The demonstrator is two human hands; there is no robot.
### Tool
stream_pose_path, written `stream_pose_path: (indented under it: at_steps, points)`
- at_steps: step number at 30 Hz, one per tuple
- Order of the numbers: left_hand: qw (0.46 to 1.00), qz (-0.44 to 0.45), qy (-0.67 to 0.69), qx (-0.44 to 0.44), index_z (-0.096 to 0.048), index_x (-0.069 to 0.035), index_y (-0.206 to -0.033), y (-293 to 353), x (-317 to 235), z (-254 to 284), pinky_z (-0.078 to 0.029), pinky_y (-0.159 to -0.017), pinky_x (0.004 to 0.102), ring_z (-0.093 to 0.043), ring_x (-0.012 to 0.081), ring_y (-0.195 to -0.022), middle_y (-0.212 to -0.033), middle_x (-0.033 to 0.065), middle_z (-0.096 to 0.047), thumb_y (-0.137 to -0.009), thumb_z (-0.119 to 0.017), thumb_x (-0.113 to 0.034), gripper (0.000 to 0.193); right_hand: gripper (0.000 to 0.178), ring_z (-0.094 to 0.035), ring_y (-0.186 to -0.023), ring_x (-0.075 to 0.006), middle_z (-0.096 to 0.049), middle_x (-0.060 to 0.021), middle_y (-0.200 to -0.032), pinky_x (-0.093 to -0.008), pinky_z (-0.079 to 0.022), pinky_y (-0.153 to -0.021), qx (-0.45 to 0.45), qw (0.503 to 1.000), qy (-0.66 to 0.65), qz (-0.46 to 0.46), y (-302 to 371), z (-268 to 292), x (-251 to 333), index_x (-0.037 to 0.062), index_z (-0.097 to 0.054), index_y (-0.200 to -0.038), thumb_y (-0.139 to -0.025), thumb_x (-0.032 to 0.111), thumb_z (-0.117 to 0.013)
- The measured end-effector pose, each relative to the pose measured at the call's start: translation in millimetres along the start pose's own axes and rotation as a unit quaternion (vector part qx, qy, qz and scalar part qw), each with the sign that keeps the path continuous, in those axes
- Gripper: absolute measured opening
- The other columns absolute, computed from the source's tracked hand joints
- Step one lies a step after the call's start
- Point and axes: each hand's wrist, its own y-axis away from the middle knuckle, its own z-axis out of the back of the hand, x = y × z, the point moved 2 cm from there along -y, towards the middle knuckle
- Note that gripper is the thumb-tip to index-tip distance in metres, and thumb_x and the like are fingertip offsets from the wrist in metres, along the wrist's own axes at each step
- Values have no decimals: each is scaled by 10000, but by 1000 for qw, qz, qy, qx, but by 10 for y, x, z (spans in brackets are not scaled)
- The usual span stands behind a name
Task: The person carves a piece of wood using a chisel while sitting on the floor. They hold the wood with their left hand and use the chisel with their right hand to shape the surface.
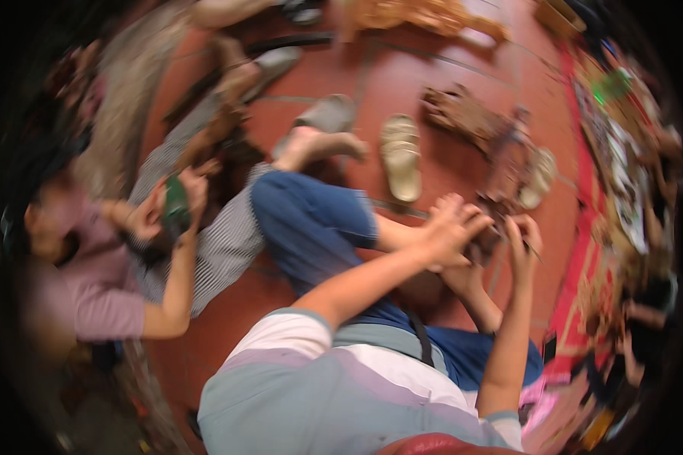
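Observation:
My left hand [454, 229] has its fingers stretched out and apart, just left of the near end of a brown carved piece [506, 168], possibly wooden. Whether the fingertips touch the piece is hard to tell through the blur. On the other side, my right hand [524, 236] is closed in a pinch on a thin dark stick-like tool [536, 253], whose exact kind does not show. The carved piece stretches away from between my hands. A second rough brown carved piece [463, 114] lies beyond it on the tiles.
Beige sandals [401, 159] rest on the red tiled floor [387, 72]. On my left a person in a mauve shirt [106, 303] sits close, holding a dark green object [176, 206]. An orange-brown mass [425, 17] lies at the far side. Red-edged matting [577, 227] with clutter borders the right.

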Motion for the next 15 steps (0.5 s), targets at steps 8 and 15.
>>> stream_pose_path:
  at_steps: [8, 15]
  points:
    - [998, 57, -30, 5, -395, -224, -1385, 140, -169, -5, -341, -1030, 499, -559, 370, -1054, -1308, 147, -396, -525, -821, -168, 962, 241, -400, -629, -30, -460, 60, -657, -187, -329, -568, 64, 997, 34, -32, -61, 46, -197, 50, -525, -709, -916, 93, -640]
    - [984, 140, 108, 6, -291, -201, -1470, 210, -75, -341, -317, -1074, 505, -451, 456, -1174, -1399, 205, -330, -556, -836, -222, 1064, 241, -427, -613, -60, -447, 8, -654, -227, -368, -565, -19, 986, 148, 74, -4, -136, 33, 12, -509, -679, -850, 50, -674]
